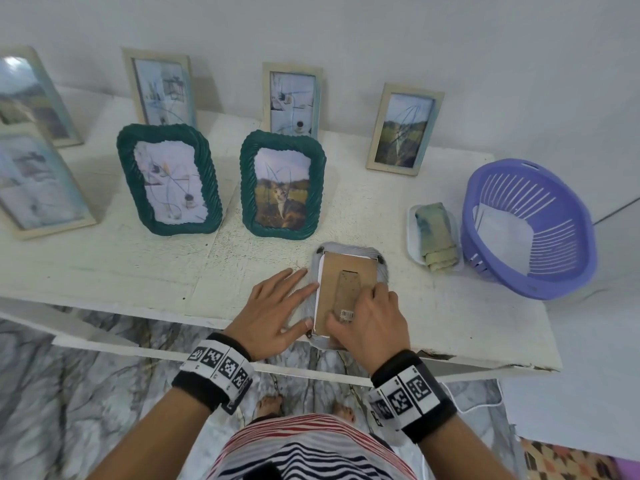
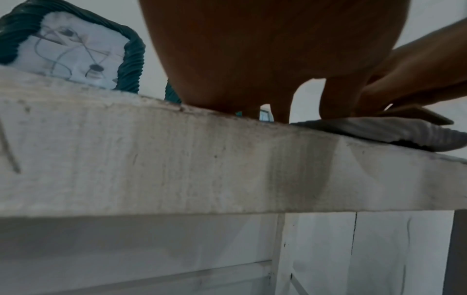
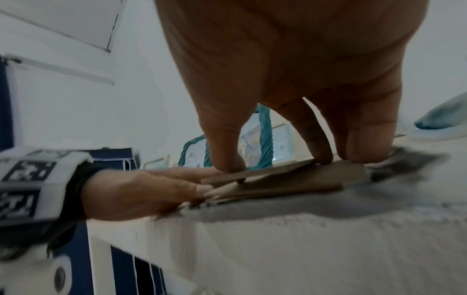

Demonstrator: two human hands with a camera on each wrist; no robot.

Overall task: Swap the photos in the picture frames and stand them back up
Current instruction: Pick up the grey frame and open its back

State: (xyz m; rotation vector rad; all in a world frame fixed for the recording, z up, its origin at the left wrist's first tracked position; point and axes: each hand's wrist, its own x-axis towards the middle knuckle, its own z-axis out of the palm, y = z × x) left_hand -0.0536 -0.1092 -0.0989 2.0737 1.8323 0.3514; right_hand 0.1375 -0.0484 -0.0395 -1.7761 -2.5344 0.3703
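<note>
A grey picture frame (image 1: 347, 251) lies face down near the table's front edge, its brown backing board (image 1: 365, 271) facing up. My right hand (image 1: 367, 317) is on the board. Its thumb hooks the free end of the stand flap (image 3: 252, 173), which is raised slightly, while the fingers press the board (image 3: 290, 183). My left hand (image 1: 280, 306) lies flat beside the frame's left edge (image 2: 379, 129), fingers straight, index finger and thumb touching it. Two green rope-edged frames stand behind: one with an abstract print (image 1: 169, 178), one with a cat photo (image 1: 282, 185).
Several pale wooden frames (image 1: 292, 98) lean along the back wall and at the left (image 1: 38, 181). A folded cloth in a white tray (image 1: 434, 237) and a purple basket (image 1: 530, 230) sit to the right. The table's chipped front edge (image 1: 450, 362) is just below my hands.
</note>
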